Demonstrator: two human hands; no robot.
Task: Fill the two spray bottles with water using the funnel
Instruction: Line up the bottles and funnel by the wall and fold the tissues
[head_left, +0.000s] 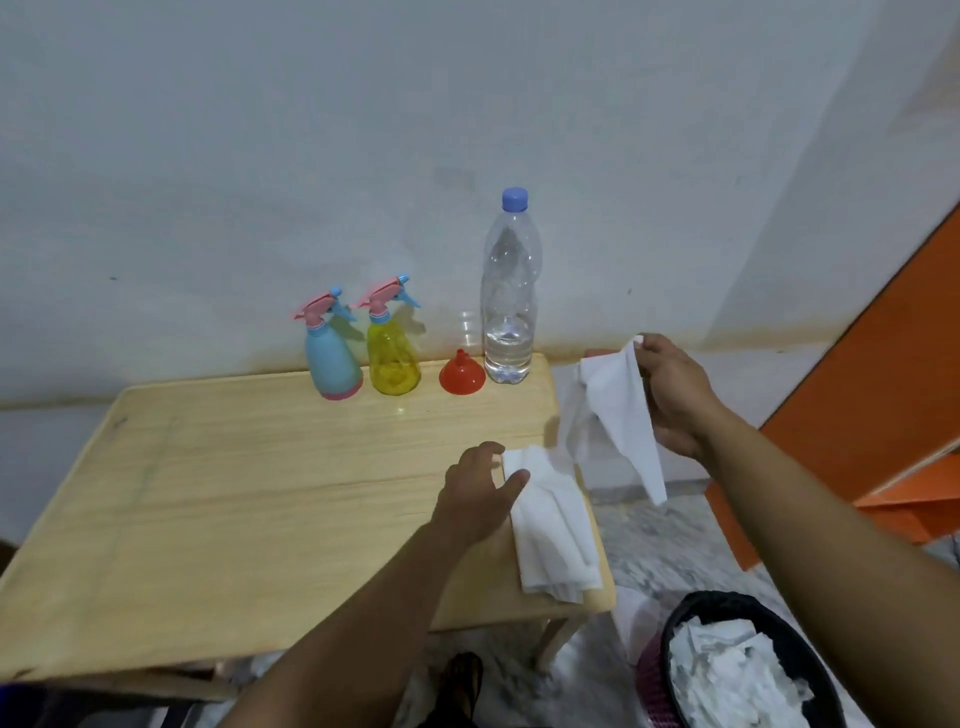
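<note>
A blue spray bottle (331, 353) and a yellow spray bottle (392, 348), both with pink trigger heads on, stand at the back of the wooden table (234, 493). Beside them a red funnel (462, 373) lies mouth down. A tall clear water bottle (509, 291) with a blue cap holds a little water at the bottom. My left hand (480, 493) presses on a stack of white tissues (556, 535) at the table's right edge. My right hand (670, 395) holds one white tissue (618, 415) up in the air, off the table's right side.
A dark bin (748, 670) with crumpled white paper stands on the floor at lower right. An orange panel (878, 395) leans at the right. A pale wall runs right behind the table. My foot (462, 680) shows under the table's front edge.
</note>
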